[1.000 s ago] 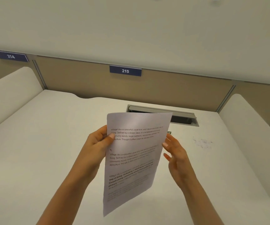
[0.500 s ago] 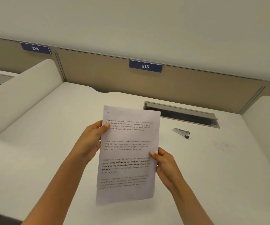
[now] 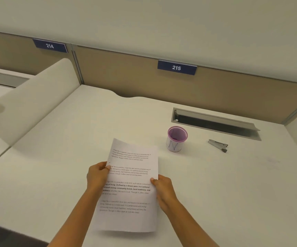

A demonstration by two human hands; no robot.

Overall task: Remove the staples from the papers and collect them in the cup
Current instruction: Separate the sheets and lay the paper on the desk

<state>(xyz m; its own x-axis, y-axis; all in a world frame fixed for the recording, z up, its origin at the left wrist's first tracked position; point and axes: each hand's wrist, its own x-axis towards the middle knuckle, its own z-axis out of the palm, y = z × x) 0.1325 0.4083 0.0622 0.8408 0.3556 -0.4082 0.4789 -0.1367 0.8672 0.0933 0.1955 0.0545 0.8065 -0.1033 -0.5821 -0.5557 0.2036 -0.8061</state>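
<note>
Left hand [image 3: 97,177] and right hand [image 3: 163,189] pinch the papers [image 3: 131,186] near, not over, the cup [image 3: 176,139], so a freed staple could miss it.

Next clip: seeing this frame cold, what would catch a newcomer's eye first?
The printed papers at centre, held above the white desk, with the left hand gripping their left edge and the right hand their right edge. Beyond them to the right stands a purple cup, and further right a small grey metal tool lies on the desk.
</note>
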